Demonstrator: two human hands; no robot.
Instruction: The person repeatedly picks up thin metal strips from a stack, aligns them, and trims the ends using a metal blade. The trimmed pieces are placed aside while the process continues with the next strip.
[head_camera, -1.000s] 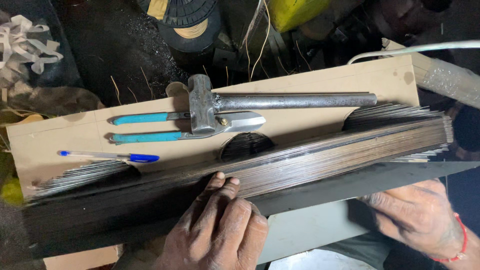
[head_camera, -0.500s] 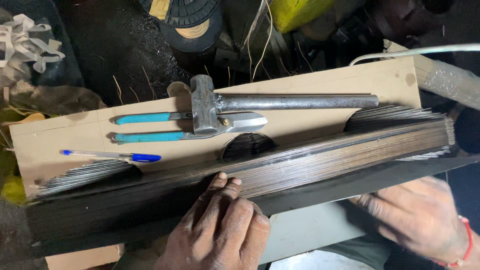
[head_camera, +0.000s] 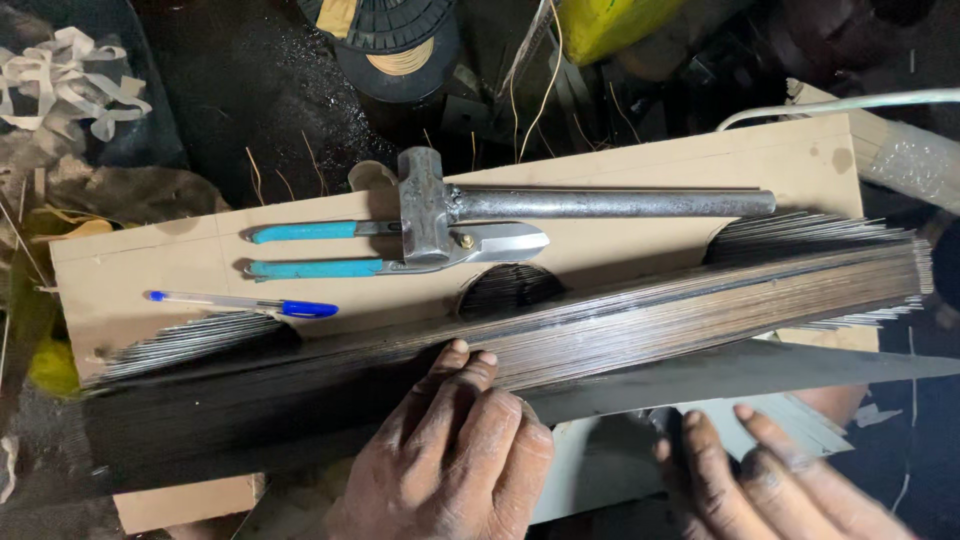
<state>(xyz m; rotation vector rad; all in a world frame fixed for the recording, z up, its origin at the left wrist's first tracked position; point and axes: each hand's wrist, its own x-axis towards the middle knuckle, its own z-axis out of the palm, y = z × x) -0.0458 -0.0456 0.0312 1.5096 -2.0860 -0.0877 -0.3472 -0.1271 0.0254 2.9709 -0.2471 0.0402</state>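
Pressing flat, the left hand (head_camera: 450, 455) lay with its fingers spread on the long stack of thin metal sheets (head_camera: 560, 325), gripping nothing. That stack stretched across the pale wooden board (head_camera: 640, 165). Nearer the lower right, the right hand (head_camera: 775, 485) rested open on a grey sheet (head_camera: 600, 465) under the stack. Behind it lay a hammer (head_camera: 560, 205), blue-handled snips (head_camera: 390, 250) and a blue pen (head_camera: 240, 303).

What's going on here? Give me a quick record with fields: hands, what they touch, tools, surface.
left hand: fingers pressed flat on the stack of thin metal sheets
right hand: blurred, below the stack, over a loose sheet
tools: hammer, blue-handled snips, blue pen
surface: wooden board
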